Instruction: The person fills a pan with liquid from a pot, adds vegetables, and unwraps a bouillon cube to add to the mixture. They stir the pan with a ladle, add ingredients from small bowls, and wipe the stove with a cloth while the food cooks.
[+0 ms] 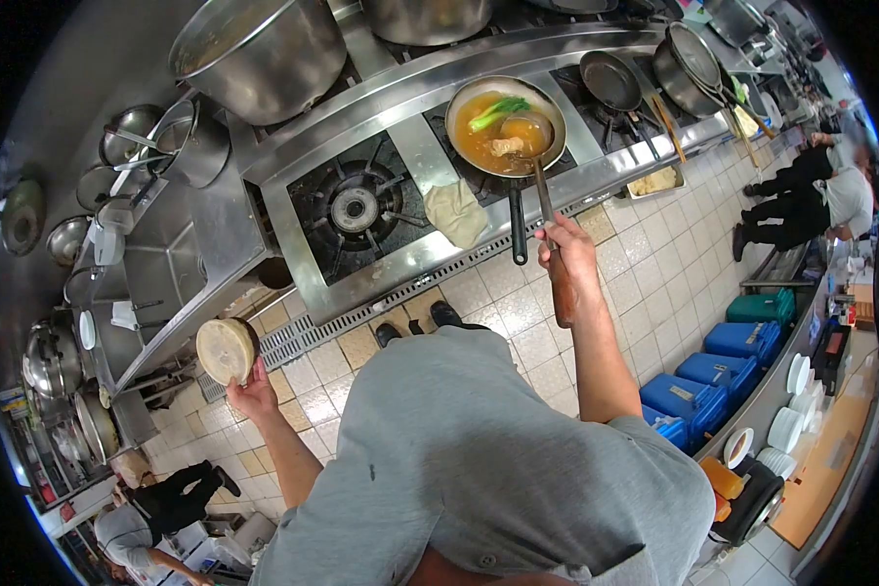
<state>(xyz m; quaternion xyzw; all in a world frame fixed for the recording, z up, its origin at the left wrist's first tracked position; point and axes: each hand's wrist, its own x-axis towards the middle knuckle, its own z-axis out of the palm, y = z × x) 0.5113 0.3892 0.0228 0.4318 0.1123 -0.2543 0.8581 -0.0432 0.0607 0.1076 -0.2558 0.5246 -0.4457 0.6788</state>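
Note:
My right hand is wrapped round the wooden handle of a metal ladle. The ladle's bowl rests in the orange-brown broth of a frying pan on the stove. Green leafy vegetable and a pale lump of food lie in the broth. The pan's black handle points toward me, just left of the ladle handle. At the left, my left hand grips the lower edge of a round, pale, lidded container, away from the stove. A folded beige cloth lies left of the pan.
Left of the cloth is a bare burner. Large pots stand behind the stove; a small black pan sits to the right. A sink is at the left. People stand at the far right, another person at lower left.

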